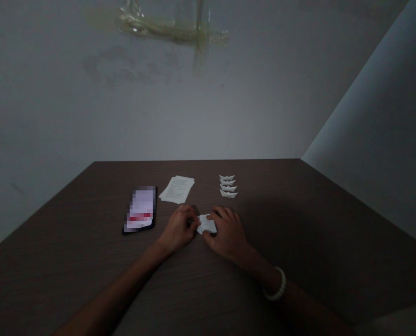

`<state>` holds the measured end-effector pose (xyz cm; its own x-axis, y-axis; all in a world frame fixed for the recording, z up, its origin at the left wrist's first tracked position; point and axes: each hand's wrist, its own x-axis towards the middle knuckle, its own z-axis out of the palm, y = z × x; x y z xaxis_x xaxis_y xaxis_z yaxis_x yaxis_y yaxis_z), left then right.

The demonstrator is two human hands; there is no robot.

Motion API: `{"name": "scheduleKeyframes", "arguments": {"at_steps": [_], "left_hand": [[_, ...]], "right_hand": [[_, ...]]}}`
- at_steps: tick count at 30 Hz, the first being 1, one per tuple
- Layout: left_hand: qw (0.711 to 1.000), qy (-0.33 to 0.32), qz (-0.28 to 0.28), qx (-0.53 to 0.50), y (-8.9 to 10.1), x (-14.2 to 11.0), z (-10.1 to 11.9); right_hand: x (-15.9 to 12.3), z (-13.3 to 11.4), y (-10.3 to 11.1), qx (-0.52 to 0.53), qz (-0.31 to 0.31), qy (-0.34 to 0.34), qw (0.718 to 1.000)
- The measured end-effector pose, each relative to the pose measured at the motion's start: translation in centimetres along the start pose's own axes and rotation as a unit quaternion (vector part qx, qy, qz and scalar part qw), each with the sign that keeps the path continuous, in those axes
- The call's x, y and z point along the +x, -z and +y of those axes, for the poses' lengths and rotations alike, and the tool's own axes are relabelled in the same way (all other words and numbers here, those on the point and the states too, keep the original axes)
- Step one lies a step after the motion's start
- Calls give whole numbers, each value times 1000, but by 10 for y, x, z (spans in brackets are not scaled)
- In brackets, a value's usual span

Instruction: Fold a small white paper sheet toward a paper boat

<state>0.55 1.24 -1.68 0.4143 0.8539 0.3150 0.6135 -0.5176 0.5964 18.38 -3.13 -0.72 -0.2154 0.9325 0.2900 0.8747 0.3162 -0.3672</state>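
The table (208, 289) under me looks like dark wood, fine-grained and mostly matt. I see thin, matt paper in the small piece (207, 225) between my hands, the printed sheets (178, 189) to the far left and the little boats (228, 186) beyond. The far wall (257, 102) looks matt, with a glossy, uneven smear (158, 31) high up.

Left hand (180, 228) beside right hand (229, 233), thumb and fingertip pinched close; right palm down, fingers bent, thumb spread
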Motion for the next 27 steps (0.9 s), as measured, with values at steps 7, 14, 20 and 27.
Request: {"name": "scheduleKeyframes", "arguments": {"at_steps": [7,14,20,27], "left_hand": [[1000,-2,5,-6,-1,0,0],[1000,-4,9,-4,0,0,0],[1000,2,1,-10,7,-1,0],[1000,-11,17,1,2,-2,-5]], "right_hand": [[1,0,2,0,-2,-2,1000],[1,-1,1,0,3,-3,1000],[0,-1,0,-3,11,-5,1000],[1,-1,0,6,21,5,1000]]}}
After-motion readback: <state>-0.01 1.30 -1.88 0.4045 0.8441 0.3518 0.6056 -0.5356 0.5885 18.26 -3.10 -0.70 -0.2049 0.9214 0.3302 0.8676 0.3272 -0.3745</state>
